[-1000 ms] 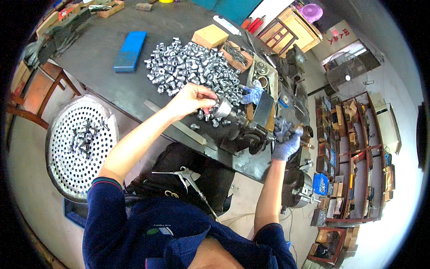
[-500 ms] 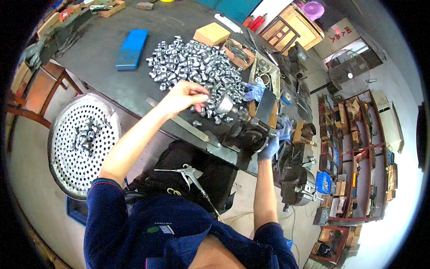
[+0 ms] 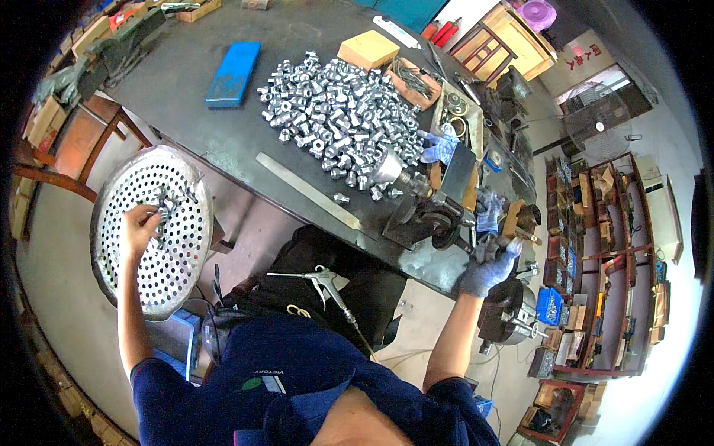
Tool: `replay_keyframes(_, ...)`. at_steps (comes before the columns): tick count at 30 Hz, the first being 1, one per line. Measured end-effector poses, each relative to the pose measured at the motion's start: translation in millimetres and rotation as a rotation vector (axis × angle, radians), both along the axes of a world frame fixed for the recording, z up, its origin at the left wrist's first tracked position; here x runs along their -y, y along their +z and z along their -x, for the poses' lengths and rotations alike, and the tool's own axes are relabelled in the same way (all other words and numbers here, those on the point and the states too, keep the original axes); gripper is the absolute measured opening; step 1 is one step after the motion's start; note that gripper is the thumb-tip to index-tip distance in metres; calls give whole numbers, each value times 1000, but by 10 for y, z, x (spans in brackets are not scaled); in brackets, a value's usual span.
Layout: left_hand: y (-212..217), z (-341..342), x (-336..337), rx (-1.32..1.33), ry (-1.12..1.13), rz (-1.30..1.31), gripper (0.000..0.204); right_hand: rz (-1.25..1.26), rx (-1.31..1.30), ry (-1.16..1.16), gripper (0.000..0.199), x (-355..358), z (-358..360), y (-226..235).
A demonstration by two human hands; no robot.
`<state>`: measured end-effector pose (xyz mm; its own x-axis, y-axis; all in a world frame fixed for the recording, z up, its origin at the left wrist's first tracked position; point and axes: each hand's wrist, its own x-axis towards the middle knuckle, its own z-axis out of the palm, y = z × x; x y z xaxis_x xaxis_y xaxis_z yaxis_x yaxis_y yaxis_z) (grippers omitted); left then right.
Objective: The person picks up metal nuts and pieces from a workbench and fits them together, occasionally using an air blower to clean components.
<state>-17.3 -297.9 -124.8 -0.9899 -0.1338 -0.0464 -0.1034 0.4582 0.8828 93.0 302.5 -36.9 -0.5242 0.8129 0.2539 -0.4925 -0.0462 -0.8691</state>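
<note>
My bare left hand (image 3: 140, 229) is over the perforated round metal tray (image 3: 111, 245). Its fingers are pinched on a small metal fitting at the edge of a little heap of fittings (image 3: 169, 202). My right hand (image 3: 487, 271), in a grey-blue glove, is beside the handwheel end of a dark bench-mounted spindle machine (image 3: 424, 219). Its fingers look loosely bent and apart, with nothing visible in them. A pale conical head (image 3: 386, 168) on the machine points toward a large pile of shiny hex fittings (image 3: 335, 119) on the bench.
A flat steel bar (image 3: 309, 192) lies along the near edge of the dark bench (image 3: 178, 74). Behind the pile are a blue block (image 3: 233, 74) and a yellow box (image 3: 368, 49). An air gun (image 3: 323, 281) lies across my lap. A chuck (image 3: 509, 312) stands right of my glove.
My left hand has moved from beside the conical head down left to the tray. My gloved right hand has come away from the handwheel toward the right. The view has shifted slightly.
</note>
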Motion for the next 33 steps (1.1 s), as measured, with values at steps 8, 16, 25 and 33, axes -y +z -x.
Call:
replay_keyframes(8,386,195,-681,-337,-51,453,19,264,163,19,29,-152,-132,-802)
replay_keyframes(16,228,575,-3072,-374,-839,328,28,223,214,15,41,-552,99,-1208)
replay_keyframes(25,118,701,-3174,-414,-933,464,21,268,183,-43,32,-167,106,-929)
replay_keyframes(33,705,884,-3046,59,-943,-635,24,218,120,1,37,-227,135,-979)
